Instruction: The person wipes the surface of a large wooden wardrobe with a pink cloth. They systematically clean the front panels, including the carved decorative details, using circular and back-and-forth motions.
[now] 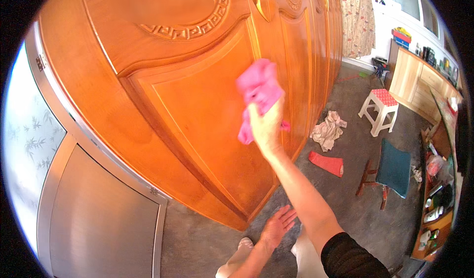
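My right hand (267,124) grips a bunched pink cloth (261,83) against the lower panel of a tall carved wooden wardrobe door (196,115); hand and cloth are somewhat blurred. Below it, my left hand (278,224) is held low over the floor near my legs, fingers apart and nothing in it. Higher on the door are an oval recess with a carved key-pattern border (189,32) and a gold-coloured handle (257,0).
A metal-framed door (103,211) stands at the left. On the grey floor to the right lie a crumpled pale cloth (327,131) and a red cloth (327,164), near a white stool (378,111) and a folding seat with blue fabric (394,167). A cluttered shelf (433,237) lines the right edge.
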Action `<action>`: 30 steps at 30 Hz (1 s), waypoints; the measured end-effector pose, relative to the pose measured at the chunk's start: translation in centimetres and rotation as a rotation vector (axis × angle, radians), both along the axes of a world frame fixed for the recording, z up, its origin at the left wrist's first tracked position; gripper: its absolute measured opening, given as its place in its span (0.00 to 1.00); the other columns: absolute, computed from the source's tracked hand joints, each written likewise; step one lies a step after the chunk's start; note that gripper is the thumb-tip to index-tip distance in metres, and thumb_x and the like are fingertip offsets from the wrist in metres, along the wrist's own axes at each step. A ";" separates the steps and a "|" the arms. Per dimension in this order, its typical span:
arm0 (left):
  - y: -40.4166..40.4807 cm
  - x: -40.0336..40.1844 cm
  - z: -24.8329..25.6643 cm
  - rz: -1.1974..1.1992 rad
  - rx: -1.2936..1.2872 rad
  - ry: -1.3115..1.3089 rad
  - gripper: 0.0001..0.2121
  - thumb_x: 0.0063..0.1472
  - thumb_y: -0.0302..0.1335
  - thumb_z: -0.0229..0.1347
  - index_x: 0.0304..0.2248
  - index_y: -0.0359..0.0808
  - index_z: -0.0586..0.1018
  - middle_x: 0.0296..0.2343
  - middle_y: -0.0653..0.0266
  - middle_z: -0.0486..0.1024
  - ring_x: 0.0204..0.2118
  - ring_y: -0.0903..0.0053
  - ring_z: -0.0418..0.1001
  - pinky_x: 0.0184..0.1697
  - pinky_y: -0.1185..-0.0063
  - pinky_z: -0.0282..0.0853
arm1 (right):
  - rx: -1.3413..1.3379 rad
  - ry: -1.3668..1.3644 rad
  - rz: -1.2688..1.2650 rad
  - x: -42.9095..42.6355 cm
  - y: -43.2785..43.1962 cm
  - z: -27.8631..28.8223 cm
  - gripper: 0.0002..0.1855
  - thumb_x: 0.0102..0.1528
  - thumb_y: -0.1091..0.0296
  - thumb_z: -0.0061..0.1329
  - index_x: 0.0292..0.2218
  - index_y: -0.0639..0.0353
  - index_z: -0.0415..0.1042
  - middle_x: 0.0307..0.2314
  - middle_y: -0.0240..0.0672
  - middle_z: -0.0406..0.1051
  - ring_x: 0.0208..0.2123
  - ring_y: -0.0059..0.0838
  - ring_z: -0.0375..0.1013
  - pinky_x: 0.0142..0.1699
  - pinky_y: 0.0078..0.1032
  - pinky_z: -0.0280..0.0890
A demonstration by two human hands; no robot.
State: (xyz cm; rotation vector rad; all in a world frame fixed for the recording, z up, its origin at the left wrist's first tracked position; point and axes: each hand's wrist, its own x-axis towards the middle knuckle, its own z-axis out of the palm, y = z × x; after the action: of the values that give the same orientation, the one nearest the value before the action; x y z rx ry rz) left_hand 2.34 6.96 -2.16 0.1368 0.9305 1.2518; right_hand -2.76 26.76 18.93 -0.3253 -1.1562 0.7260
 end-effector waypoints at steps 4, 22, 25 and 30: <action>0.3 -0.3 -0.7 -0.015 0.019 -0.003 0.26 0.68 0.46 0.46 0.58 0.38 0.64 0.54 0.61 0.69 0.58 0.71 0.65 0.62 0.70 0.57 | -0.006 -0.135 -0.048 -0.3 2.0 -1.9 0.32 0.50 0.79 0.52 0.54 0.68 0.56 0.46 0.52 0.62 0.50 0.49 0.63 0.59 0.43 0.55; 0.6 -1.1 0.6 0.024 0.027 -0.027 0.24 0.69 0.45 0.47 0.57 0.39 0.65 0.57 0.60 0.67 0.60 0.71 0.64 0.62 0.71 0.56 | 0.043 0.030 0.008 -0.6 1.9 6.3 0.20 0.52 0.80 0.51 0.47 0.63 0.64 0.40 0.41 0.67 0.42 0.35 0.68 0.48 0.37 0.63; 0.9 -1.0 -0.1 0.032 0.052 -0.028 0.27 0.68 0.45 0.47 0.60 0.38 0.63 0.55 0.60 0.69 0.60 0.72 0.65 0.62 0.72 0.57 | 0.387 -0.046 -0.142 -2.4 -3.5 6.0 0.27 0.50 0.77 0.56 0.50 0.63 0.63 0.45 0.43 0.66 0.50 0.42 0.66 0.56 0.41 0.60; 0.7 -0.9 0.0 0.082 0.043 0.008 0.27 0.68 0.46 0.46 0.59 0.38 0.64 0.55 0.61 0.70 0.59 0.72 0.65 0.61 0.73 0.57 | 0.925 -0.318 -0.242 -2.4 -9.5 6.0 0.34 0.44 0.63 0.64 0.52 0.52 0.67 0.49 0.47 0.65 0.54 0.51 0.65 0.56 0.52 0.60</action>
State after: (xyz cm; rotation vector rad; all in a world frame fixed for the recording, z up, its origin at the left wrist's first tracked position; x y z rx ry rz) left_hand 1.42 7.65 -2.12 0.1384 0.9244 1.3486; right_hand -5.18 17.24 24.90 0.2120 -1.5924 -0.1223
